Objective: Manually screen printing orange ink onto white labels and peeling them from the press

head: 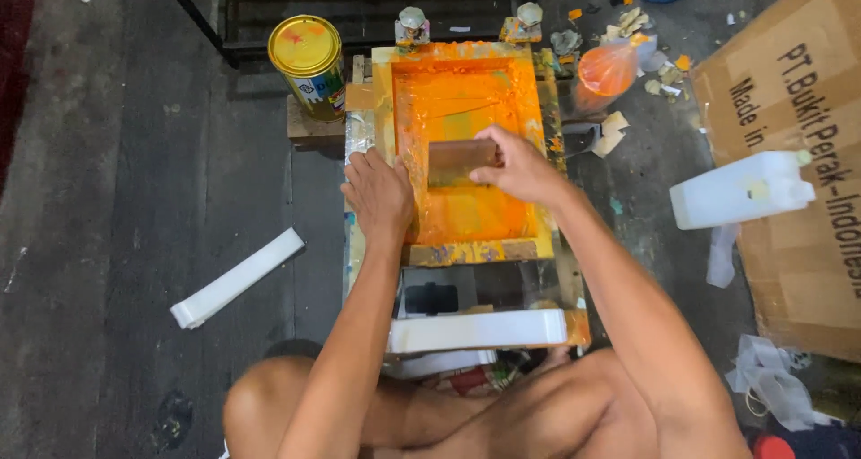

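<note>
**Squeegee on orange screen frame, both hands on the job**

Squeegee (460, 160): brownish wooden block, sits on the mesh inside the screen frame (383, 100), roughly mid-frame, long side across the frame. Right hand (520, 167) closed on its right end, fingers wrapped over the top edge. Left end of the block is free.

Left hand (378, 192) lies flat, palm down, on the frame's left rail, fingers spread slightly and pointing away from the person. Holds nothing, just presses on the rail. Fingertips sit just beside a strip of foil tape (359, 134) on the same rail.

Frame: wooden, yellowish, mesh flooded with orange ink (466, 96). Ink is heaviest toward the far end and along the left inner edge. Near rail is stained with mixed colours. Two clamps (413, 24) hold the far rail.

Around it:
- Paint can (308, 64), yellow lid, stands on a wooden block just left of the frame's far corner.
- Plastic bag with orange ink (608, 71) lies right of the far corner, with scraps nearby.
- White jug (740, 190) lies on its side to the right, against a cardboard box (798, 244).
- White flat piece (236, 279) lies on the floor (108, 199) to the left, well apart from the frame.
- Another white piece (475, 331) sits across the near end under the frame, next to the person's knees.
</note>
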